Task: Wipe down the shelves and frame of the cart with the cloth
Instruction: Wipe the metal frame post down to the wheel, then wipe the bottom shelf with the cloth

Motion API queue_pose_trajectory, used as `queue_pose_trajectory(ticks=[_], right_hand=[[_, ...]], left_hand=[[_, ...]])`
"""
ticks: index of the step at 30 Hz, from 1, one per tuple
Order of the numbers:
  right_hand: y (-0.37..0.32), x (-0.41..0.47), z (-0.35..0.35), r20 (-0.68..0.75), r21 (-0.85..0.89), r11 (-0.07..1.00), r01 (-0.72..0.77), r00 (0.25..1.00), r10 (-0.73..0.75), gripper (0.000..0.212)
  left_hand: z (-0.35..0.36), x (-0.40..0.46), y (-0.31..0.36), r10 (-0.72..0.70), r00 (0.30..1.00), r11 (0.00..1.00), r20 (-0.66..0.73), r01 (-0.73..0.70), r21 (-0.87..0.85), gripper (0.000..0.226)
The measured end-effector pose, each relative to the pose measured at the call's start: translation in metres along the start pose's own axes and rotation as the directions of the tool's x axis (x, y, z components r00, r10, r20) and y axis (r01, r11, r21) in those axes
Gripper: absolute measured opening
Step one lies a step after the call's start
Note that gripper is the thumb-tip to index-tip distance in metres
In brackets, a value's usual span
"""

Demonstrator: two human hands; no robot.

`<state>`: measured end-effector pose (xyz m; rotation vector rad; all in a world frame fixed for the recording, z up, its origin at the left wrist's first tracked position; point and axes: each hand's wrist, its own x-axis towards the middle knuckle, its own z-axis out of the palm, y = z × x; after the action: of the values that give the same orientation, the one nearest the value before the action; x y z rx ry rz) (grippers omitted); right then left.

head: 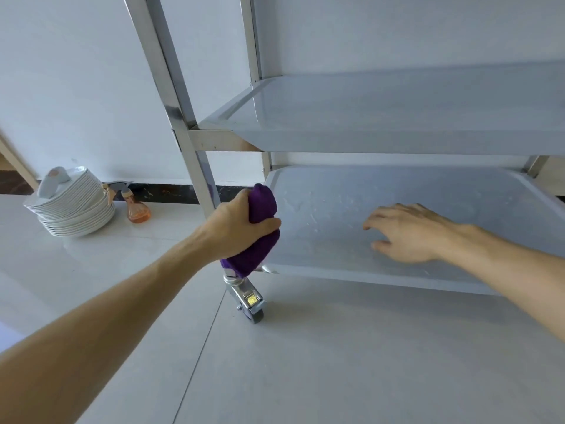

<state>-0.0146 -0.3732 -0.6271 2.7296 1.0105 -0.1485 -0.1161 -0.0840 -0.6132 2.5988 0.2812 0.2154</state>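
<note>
Head view, our left hand: our left hand point(237, 223) gripped the purple cloth point(255, 237), wrapped around the cart's front post point(200, 166) just above the caster point(252, 304).
Right hand: our right hand point(409, 232) lay fingers spread, holding nothing, on the wet bottom shelf point(336, 203).
Middle shelf: the middle shelf point(382, 114) stood bare above.
Floor beyond: we saw stacked plates point(76, 209) beside a spray bottle point(136, 206).
</note>
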Motion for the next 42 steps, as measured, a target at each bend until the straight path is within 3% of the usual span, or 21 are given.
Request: queue_pose_trajectory(ticks=[1,3,5,7,9,12,18,22,27,32,35,42], right_hand=[[0.007,0.001,0.005,0.041,0.014,0.999,-0.043,0.998,0.043,0.048],[0.019,0.002,0.015,0.11,0.037,0.992,-0.117,0.988,0.112,0.048],[0.026,-0.002,0.028,0.186,0.062,0.985,-0.159,0.972,0.145,0.05],[0.032,-0.005,0.039,0.229,0.13,0.978,-0.165,0.964,0.132,0.055],[0.04,-0.008,0.045,0.223,0.21,0.964,-0.164,0.968,0.116,0.056],[0.061,-0.015,0.053,0.174,0.164,0.966,-0.2,0.97,0.171,0.052],[0.089,-0.034,0.093,0.204,0.221,0.904,-0.365,0.924,0.323,0.052],[0.08,-0.038,0.117,0.112,0.27,0.882,-0.386,0.923,0.369,0.049],[0.082,-0.038,0.125,0.072,0.261,0.888,-0.378,0.925,0.372,0.048],[0.083,-0.037,0.129,0.029,0.233,0.904,-0.358,0.932,0.362,0.06],[0.085,-0.037,0.132,0.002,0.222,0.907,-0.359,0.93,0.368,0.066],[0.086,-0.037,0.137,-0.029,0.249,0.911,-0.33,0.937,0.348,0.062]], left_hand=[[0.006,0.003,0.0,0.117,0.993,0.983,-0.01,-0.114,0.147,0.045],[0.022,0.005,-0.008,0.257,0.954,0.875,0.152,-0.297,0.384,0.052],[0.042,0.005,-0.025,0.186,0.902,0.761,0.389,-0.383,0.524,0.076],[0.056,0.002,-0.04,0.097,0.863,0.771,0.495,-0.38,0.511,0.105],[0.06,0.001,-0.049,0.137,0.866,0.792,0.48,-0.387,0.472,0.118],[0.062,0.006,-0.057,0.215,0.875,0.731,0.434,-0.439,0.522,0.124],[0.075,0.007,-0.061,0.366,0.876,0.728,0.314,-0.479,0.491,0.112],[0.08,0.002,-0.056,0.501,0.84,0.697,0.208,-0.534,0.478,0.106],[0.11,0.0,-0.015,0.53,0.82,0.694,0.215,-0.565,0.446,0.1],[0.16,0.001,0.054,0.567,0.787,0.665,0.242,-0.611,0.43,0.097],[0.191,0.001,0.091,0.516,0.809,0.655,0.28,-0.584,0.48,0.102],[0.156,0.007,0.075,0.444,0.796,0.606,0.411,-0.605,0.517,0.108]])
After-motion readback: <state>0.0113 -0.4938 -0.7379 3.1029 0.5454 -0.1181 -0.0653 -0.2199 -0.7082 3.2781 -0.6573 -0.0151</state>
